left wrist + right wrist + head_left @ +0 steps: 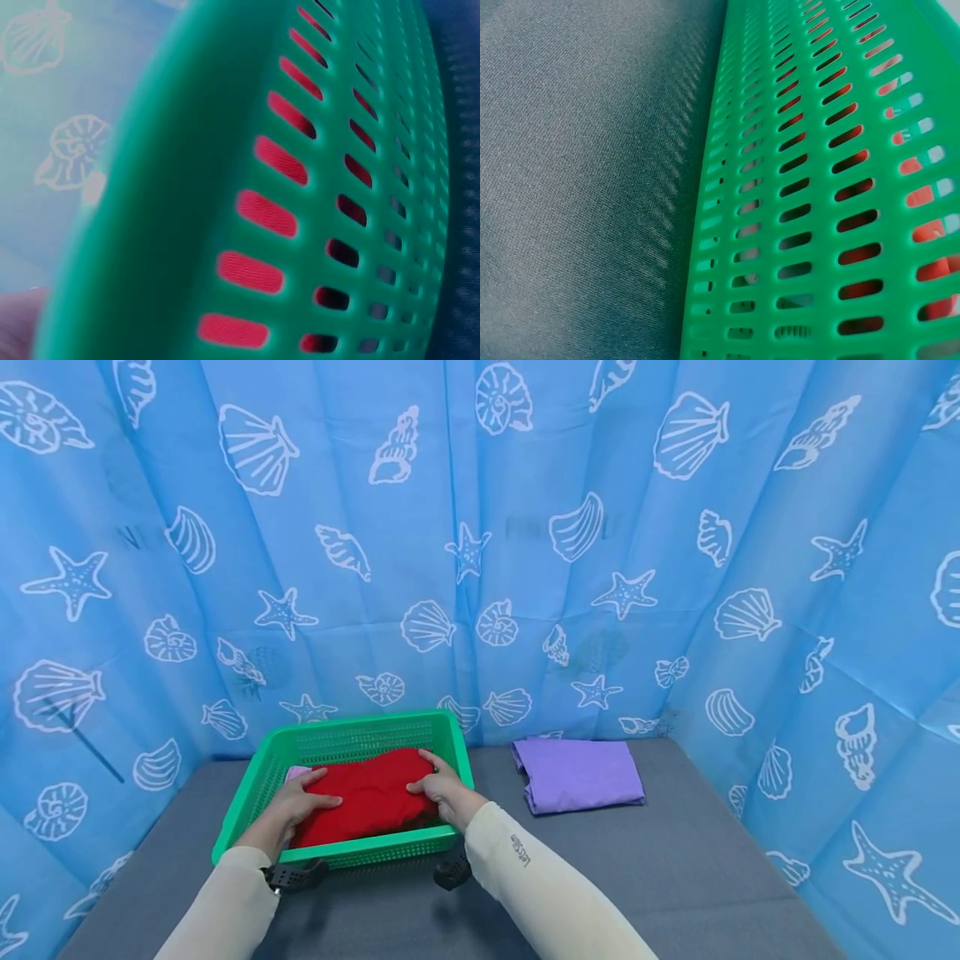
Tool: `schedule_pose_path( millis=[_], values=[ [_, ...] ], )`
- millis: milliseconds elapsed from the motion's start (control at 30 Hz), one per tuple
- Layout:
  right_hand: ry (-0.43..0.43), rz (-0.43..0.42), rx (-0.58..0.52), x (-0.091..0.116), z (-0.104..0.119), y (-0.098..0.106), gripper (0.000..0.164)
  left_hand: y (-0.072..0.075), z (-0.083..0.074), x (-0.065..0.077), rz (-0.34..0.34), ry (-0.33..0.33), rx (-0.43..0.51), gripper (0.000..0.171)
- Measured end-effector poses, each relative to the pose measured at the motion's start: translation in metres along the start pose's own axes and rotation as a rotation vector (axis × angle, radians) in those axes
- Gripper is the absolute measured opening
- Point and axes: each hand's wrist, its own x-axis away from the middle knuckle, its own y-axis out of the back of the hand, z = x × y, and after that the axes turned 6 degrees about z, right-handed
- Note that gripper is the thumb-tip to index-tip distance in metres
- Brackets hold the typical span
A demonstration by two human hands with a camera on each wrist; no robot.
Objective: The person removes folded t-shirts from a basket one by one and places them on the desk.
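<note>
A blue curtain [453,485] printed with white shells and starfish hangs behind everything and along both sides. In front of it stretches the desk [675,877], covered in dark grey cloth. A green basket [375,843] with slotted walls sits on its left part, close to the back curtain. Two pale sleeves [547,885] reach in from the near edge. Inside the basket is the red cloth [367,797], bundled nearer the front wall; both wrist views show red through the wall's slots. The purple cloth [585,774] lies folded flat on the desk, to the right of the basket and apart from it. Both hands are over the basket with thumb and forefinger spread apart and fairly straight: the left hand [296,806] touches the red cloth's left end, the right hand [448,793] its right end. Black devices [297,875] sit at the wrists, just in front of the basket. Smallest is a pale lilac patch [296,772] beside the red cloth, near the left fingers
</note>
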Motion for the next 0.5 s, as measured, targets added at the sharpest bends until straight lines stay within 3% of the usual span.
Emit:
schedule_pose_path(
  millis=[500],
  values=[
    [0.068,0.017,-0.003,0.0009,0.0036,0.0014,0.072,0.0099,0.0055,0.0029,0.044,0.003,0.143,0.093]
  ],
)
